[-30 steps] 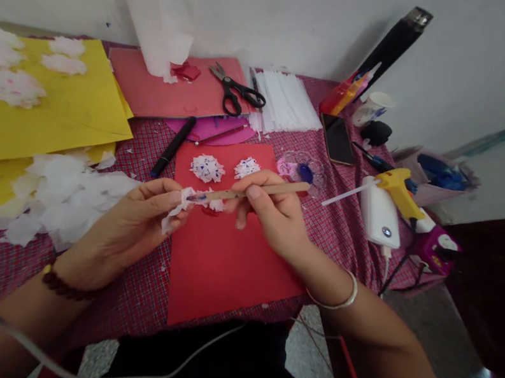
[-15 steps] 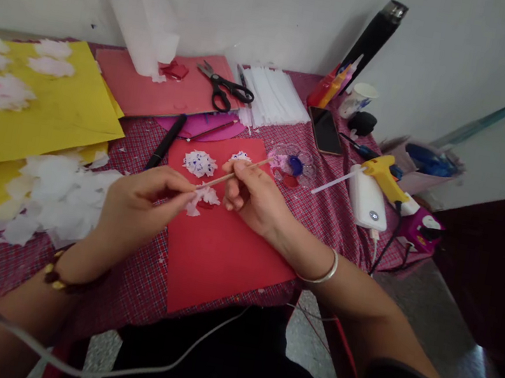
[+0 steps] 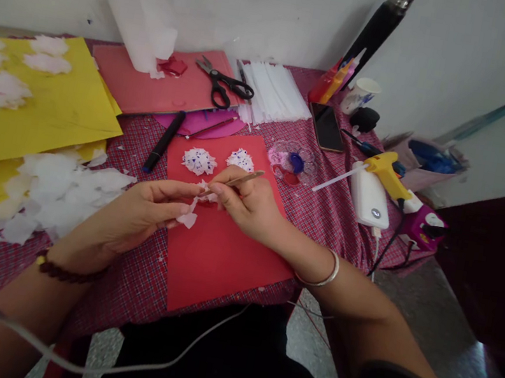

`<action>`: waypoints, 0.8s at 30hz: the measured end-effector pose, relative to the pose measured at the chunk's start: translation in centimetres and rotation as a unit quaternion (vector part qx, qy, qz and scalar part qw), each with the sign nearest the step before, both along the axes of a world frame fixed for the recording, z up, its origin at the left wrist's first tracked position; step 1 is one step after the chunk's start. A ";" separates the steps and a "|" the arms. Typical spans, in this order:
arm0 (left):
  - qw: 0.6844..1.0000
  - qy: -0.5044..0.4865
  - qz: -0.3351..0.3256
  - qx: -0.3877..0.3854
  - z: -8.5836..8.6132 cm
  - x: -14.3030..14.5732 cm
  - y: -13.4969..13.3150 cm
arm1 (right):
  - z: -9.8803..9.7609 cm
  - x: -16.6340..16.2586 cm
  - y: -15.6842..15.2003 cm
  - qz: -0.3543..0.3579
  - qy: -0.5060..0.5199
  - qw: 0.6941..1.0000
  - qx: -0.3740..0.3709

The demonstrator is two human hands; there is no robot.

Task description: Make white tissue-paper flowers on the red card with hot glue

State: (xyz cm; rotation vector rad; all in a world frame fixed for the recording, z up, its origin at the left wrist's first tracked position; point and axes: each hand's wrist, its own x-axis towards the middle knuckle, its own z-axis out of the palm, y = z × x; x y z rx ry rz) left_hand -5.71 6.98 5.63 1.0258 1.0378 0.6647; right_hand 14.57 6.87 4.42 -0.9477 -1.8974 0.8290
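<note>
My right hand [image 3: 259, 209] is closed around a thin wooden stick [image 3: 245, 179], its lower tip pointing to my left fingertips. Between the thumb and fingers of my left hand [image 3: 147, 210] is a small piece of thin white paper [image 3: 187, 220], hanging below the thumb. Both hands are held over a red sheet of paper [image 3: 215, 266]. Just beyond them lie two white crumpled paper flowers, one blue-speckled at left [image 3: 199, 161] and another at right [image 3: 240, 159]. A third whitish paper bunch is partly hidden behind my fingers.
Cut white paper petals [image 3: 62, 196] are heaped at left beside yellow sheets [image 3: 41, 121]. Scissors [image 3: 221, 84], a black marker [image 3: 163, 143] and a clear paint dish [image 3: 308, 160] lie beyond. A yellow glue gun [image 3: 388, 173] rests by a white power bank [image 3: 370, 197].
My right hand has slid left and down along the stick, closer to my left hand. The left fingers now grip a paper piece, and the right-hand paper flower is more exposed.
</note>
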 end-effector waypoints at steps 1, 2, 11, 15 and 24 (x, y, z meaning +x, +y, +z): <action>1.000 -0.003 -0.015 -0.008 0.0 -0.2 0.0 | -0.1 0.0 0.1 0.001 -0.008 1.000 0.007; 1.000 -0.003 -0.027 -0.011 0.0 -0.3 0.0 | -0.1 0.1 0.2 0.004 -0.014 1.000 0.012; 0.987 0.120 -0.060 0.091 -1.8 -0.8 0.4 | -0.5 -0.5 0.5 0.010 -0.156 0.987 -0.040; 0.978 0.154 -0.029 0.135 -1.9 -0.9 0.4 | -0.5 -0.7 0.3 -0.001 -0.198 0.979 -0.043; 0.957 0.203 -0.046 0.202 -2.1 -1.2 1.0 | -0.1 -0.9 0.0 -0.004 -0.218 0.976 -0.028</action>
